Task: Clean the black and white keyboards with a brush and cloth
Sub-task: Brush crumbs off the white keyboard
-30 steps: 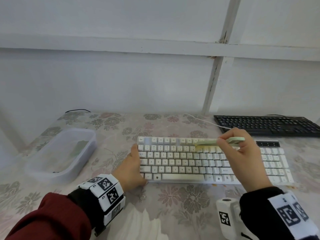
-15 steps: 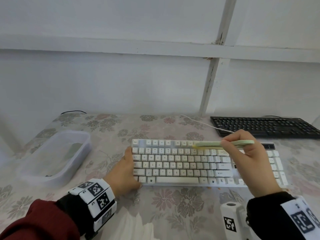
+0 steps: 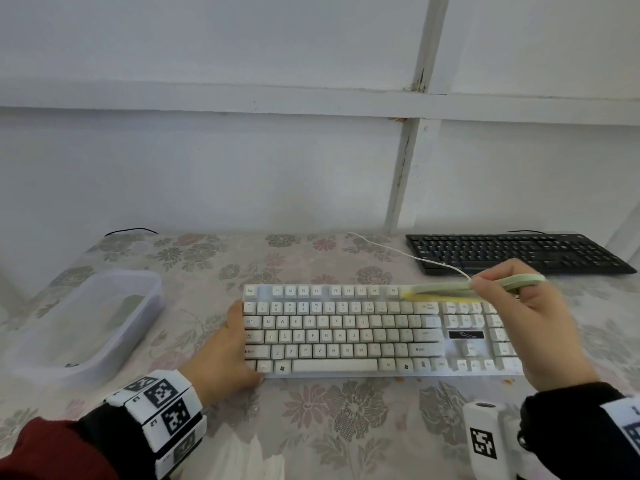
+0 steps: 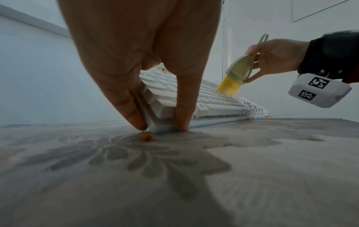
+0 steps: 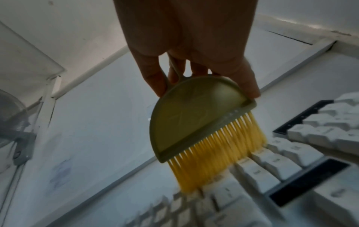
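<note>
The white keyboard (image 3: 346, 332) lies in the middle of the flowered table (image 3: 346, 417). My left hand (image 3: 225, 355) holds its left end, thumb and a finger (image 4: 182, 99) clamped on the corner. My right hand (image 3: 530, 323) grips a green brush (image 3: 460, 288) with yellow bristles (image 5: 217, 153). The bristles touch the keyboard's top row, right of centre. The black keyboard (image 3: 512, 252) sits at the back right, untouched. A white cloth (image 3: 242, 459) shows at the near edge.
A clear plastic tub (image 3: 86, 320) stands at the left. Orange crumbs (image 4: 146, 137) lie on the table by the white keyboard's front edge. A white cable (image 3: 398, 252) runs back from the keyboard. The wall stands close behind the table.
The right hand carried the brush rightward along the keyboard's top row. The left hand kept its hold on the left end.
</note>
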Demonstrator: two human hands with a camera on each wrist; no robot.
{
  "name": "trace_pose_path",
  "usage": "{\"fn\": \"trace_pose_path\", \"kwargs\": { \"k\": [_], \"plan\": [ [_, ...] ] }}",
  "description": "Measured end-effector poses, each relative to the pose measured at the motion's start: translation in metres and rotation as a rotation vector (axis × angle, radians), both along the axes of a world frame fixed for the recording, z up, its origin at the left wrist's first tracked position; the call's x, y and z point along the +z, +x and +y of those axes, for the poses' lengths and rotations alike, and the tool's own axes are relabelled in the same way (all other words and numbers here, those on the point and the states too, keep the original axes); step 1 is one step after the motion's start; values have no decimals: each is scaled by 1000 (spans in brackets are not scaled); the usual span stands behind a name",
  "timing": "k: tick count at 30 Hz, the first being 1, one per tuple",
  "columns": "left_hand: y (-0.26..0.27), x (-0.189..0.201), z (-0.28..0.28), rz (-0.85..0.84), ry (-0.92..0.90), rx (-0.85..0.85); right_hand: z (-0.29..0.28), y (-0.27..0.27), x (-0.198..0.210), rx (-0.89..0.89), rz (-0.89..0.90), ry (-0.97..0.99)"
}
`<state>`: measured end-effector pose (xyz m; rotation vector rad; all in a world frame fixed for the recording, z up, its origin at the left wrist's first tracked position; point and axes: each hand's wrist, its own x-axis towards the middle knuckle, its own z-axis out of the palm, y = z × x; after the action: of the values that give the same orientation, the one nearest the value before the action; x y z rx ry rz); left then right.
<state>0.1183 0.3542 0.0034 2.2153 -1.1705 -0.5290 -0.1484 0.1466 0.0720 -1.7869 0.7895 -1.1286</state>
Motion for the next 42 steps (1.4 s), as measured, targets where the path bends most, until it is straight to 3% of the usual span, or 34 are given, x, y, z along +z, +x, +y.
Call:
{"fn": "trace_pose_path", "kwargs": {
  "k": [4,9,15,21,26,32,34,37,42],
  "plan": [
    [0,0,0,0,-15,5,-12,-9,-8,18,102,5],
    [1,-2,1,-9,-35,-1,-32,-36,-5,-126,154,-114],
    [1,-3,1,-16,-39,-2,-35,-40,-8,-32,89,-66],
    [4,-5,1,-31,-15,11,-58,-62,-3,-184,138,-89],
    [4,-5,1,-28,-5,17,-60,-62,-2,-66,143,-36],
    [2,-3,2,-29,8,22,-69,-75,4,-407,283,-151],
    [2,-3,1,-28,3,22,-45,-61,19,-367,242,-204],
    [2,-3,1,-35,6,16,16,-11,31,-121,209,-232],
    [3,-5,-1,-55,-25,-19,103,80,10,182,264,-256]
  ]
}}
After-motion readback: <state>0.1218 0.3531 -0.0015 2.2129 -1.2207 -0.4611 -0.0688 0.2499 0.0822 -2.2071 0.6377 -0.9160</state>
